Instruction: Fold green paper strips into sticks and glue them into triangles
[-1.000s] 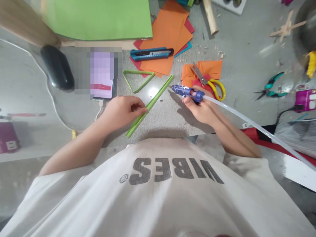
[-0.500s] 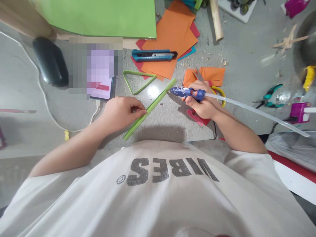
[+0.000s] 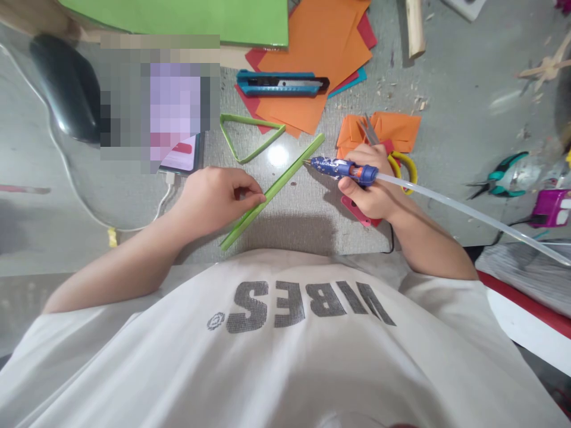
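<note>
A long folded strip of green paper [image 3: 288, 176] lies slantwise on the table in front of me. My left hand [image 3: 225, 193] pinches it near its middle between thumb and fingers. In my right hand [image 3: 368, 181] is a blue glue gun [image 3: 330, 167], its nozzle pointing left, beside the strip's upper part. From the gun's rear a long clear glue stick [image 3: 468, 214] runs out to the right. Behind the strip rests a green paper triangle [image 3: 252, 139] with a hollow middle.
A blue utility knife [image 3: 281, 84] lies on orange paper sheets [image 3: 307, 41]. Yellow-handled scissors [image 3: 408, 172] and folded orange paper [image 3: 397, 131] sit by my right hand. Teal pliers [image 3: 508, 175] are farther right. A phone [image 3: 178, 157] with a cable and a dark mouse [image 3: 66, 89] are at left.
The view has shifted a little, so table items appear slightly higher and more spread out. Both hands keep their hold, and the nozzle stays close to the strip.
</note>
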{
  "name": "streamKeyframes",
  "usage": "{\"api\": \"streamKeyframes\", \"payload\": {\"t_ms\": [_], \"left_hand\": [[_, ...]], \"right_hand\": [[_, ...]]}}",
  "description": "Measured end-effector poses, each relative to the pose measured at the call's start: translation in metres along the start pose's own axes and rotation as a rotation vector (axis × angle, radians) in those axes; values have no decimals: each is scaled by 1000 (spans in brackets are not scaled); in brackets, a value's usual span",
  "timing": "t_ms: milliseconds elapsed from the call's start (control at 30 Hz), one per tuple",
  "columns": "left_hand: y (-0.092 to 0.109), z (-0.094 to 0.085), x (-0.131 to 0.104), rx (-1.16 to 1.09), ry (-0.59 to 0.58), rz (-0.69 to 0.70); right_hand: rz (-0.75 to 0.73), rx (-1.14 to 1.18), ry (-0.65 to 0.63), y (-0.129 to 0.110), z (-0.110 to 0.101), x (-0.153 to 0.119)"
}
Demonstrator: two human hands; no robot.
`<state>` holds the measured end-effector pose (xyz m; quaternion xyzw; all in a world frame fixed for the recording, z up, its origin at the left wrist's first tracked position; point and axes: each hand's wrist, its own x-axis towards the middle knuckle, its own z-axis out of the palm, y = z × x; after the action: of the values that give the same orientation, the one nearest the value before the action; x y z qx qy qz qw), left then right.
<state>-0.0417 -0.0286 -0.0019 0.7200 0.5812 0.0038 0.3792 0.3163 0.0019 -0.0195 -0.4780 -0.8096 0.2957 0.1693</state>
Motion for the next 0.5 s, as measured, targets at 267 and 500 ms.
{"api": "streamKeyframes", "payload": {"t_ms": [267,500], "left_hand": [[-2,-1,0,-2,12,30],[1,-1,0,15,-15,-37]], "right_hand": [[-15,1,4,4,-1,-1],[-10,8,49,3,-3,1]]}}
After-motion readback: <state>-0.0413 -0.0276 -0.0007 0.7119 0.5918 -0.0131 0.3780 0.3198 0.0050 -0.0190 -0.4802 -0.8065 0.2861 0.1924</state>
